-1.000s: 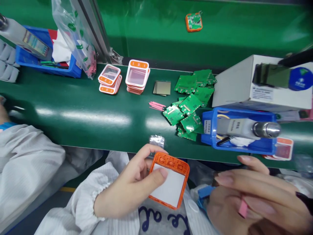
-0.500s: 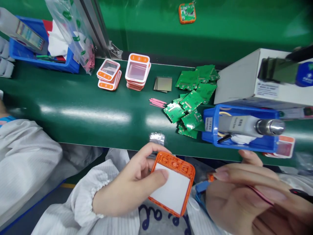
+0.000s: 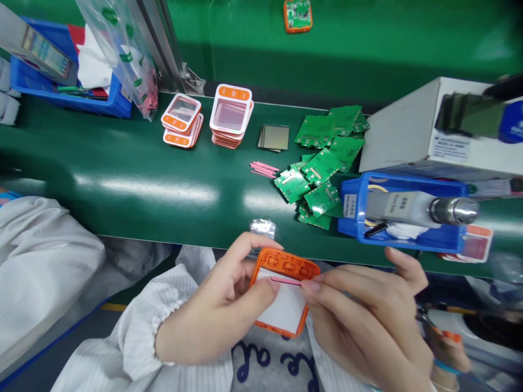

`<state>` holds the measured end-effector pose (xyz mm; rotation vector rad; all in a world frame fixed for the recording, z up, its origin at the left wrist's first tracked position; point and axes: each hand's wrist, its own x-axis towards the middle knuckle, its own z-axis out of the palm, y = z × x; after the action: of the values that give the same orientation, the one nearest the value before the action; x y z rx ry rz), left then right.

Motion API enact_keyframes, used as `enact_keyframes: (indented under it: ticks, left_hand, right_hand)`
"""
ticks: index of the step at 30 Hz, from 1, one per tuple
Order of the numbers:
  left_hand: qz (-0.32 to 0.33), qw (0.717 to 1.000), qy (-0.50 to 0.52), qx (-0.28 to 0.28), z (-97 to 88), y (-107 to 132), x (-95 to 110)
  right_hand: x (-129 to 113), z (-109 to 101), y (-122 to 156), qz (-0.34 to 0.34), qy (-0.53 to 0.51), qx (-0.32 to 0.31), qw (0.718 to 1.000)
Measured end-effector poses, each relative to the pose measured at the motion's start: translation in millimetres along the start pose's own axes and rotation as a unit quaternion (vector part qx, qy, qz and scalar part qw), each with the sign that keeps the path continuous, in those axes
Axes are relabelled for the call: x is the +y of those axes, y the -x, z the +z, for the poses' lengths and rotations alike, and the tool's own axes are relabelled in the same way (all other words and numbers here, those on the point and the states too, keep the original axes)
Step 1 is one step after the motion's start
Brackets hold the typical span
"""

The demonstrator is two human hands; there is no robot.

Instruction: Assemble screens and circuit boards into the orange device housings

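Observation:
In front of my body, my left hand (image 3: pixel 229 305) grips an orange plastic case (image 3: pixel 281 261) by its left side, the thumb resting on the white panel (image 3: pixel 281 310) set inside it. My right hand (image 3: pixel 359 310) pinches one end of a thin pink strip (image 3: pixel 286 281). The strip lies across the panel just below the row of orange button shapes, its other end by my left thumb. More pink strips (image 3: pixel 263 169) lie in a small pile on the green bench (image 3: pixel 163 190). Fingers hide the case's right edge.
Behind the strips are stacked orange-and-white covers (image 3: pixel 231 117) and thin square plates (image 3: pixel 273 138). Green circuit boards (image 3: pixel 321 169) lie heaped beside a blue bin (image 3: pixel 353 218) holding a bottle (image 3: pixel 400 208). A white box (image 3: pixel 400 130) stands at right. A person's sleeve (image 3: pixel 53 272) is at left.
My right hand has moved left and brought the pink strip onto the panel in the case. The case is tilted slightly differently in my left hand. The view has shifted a little.

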<state>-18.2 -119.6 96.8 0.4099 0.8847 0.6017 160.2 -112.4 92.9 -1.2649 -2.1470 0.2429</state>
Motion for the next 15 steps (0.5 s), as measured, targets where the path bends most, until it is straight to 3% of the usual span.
enact_keyframes:
  ticks: [5, 10, 15]
  left_hand:
    - [-0.007, 0.998, -0.051, 0.042, -2.6, 4.0, -5.1]
    - [-0.009, 0.995, -0.074, 0.063, -4.0, 5.1, -8.0]
    - [0.027, 0.994, -0.085, 0.067, -2.7, 2.4, -6.6]
  right_hand:
    - [-8.2, 8.2, -0.9, 0.01, 0.024, 0.052, 0.998]
    - [-3.6, 9.1, 2.6, -0.008, 0.02, 0.032, 0.999]
    - [-0.4, 11.9, 4.8, -0.035, 0.009, 0.035, 0.999]
